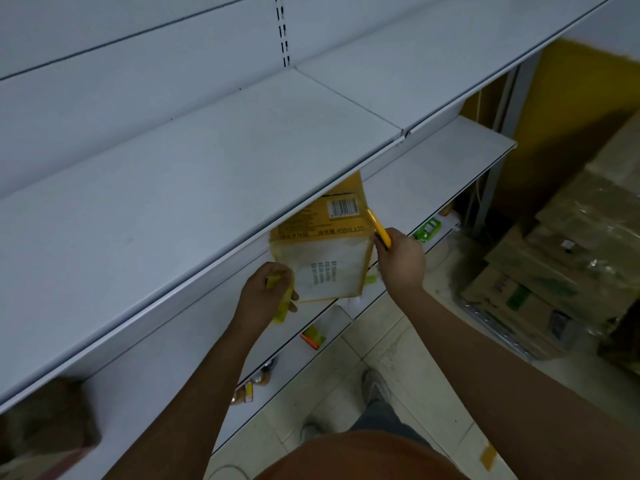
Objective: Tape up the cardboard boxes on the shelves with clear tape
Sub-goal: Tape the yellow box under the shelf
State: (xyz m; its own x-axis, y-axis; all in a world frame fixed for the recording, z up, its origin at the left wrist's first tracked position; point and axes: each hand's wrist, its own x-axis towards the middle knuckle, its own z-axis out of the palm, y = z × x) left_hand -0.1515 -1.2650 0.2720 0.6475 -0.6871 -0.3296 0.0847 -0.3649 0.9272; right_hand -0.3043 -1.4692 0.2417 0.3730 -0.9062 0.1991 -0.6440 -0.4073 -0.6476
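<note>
Nearest to me is an orange shirt (363, 459) at the bottom edge of the view, with both forearms reaching up from it toward the shelving. At far left a brown box (41, 420) sits tucked under the front lip of the broad white upper shelf (173, 188); it is blurred and I cannot tell whether it is sealed. Moving right, my left hand (265, 294) has its fingers curled around a yellow-green object (282, 299), probably the tape roll or its holder, though I cannot make it out clearly; it sits just beside the lower left corner of the yellow cardboard box (329, 251). That box stands on the shelf below, at its front edge, half hidden under the upper shelf's lip, with a barcode on its upper face and a pale, glossy face toward me that looks already covered with film or tape. At the box's right edge my right hand (401, 258) grips a slim yellow tool (379, 228), likely a cutter, its tip touching the box's corner. I judge the box stiff but dentable, fairly heavy if full as its drinks print suggests, and slick on the glossy face, so I would steady it by the bare cardboard edges and corners. Further right, flattened cartons (561, 271) are stacked on the floor.
</note>
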